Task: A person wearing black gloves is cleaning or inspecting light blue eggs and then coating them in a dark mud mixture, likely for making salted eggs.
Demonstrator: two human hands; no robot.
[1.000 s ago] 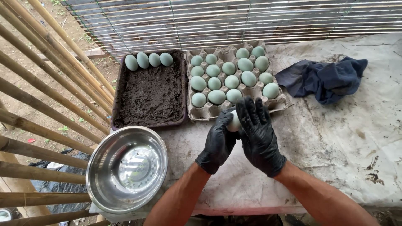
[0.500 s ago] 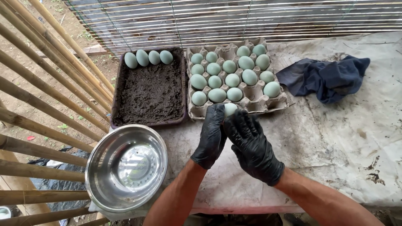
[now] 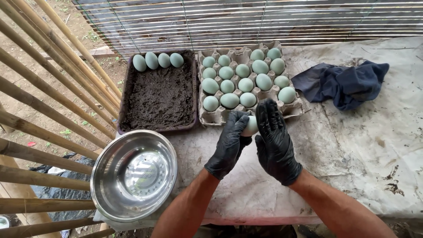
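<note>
Both my hands wear black gloves. My left hand grips a pale blue-green egg just in front of the cardboard egg carton. My right hand lies flat against the egg's right side, fingers stretched toward the carton. The carton holds several more pale eggs. To its left, a dark tray of soil has several eggs lined along its far edge.
A shiny steel bowl sits at the table's front left corner. A dark blue cloth lies crumpled at the right on the stained table cover. Bamboo poles slant along the left; a slatted screen stands behind.
My hands have kept turning and rubbing the egg between them; the right hand has gone from cupped around it to flat with fingers extended. Nothing else moved.
</note>
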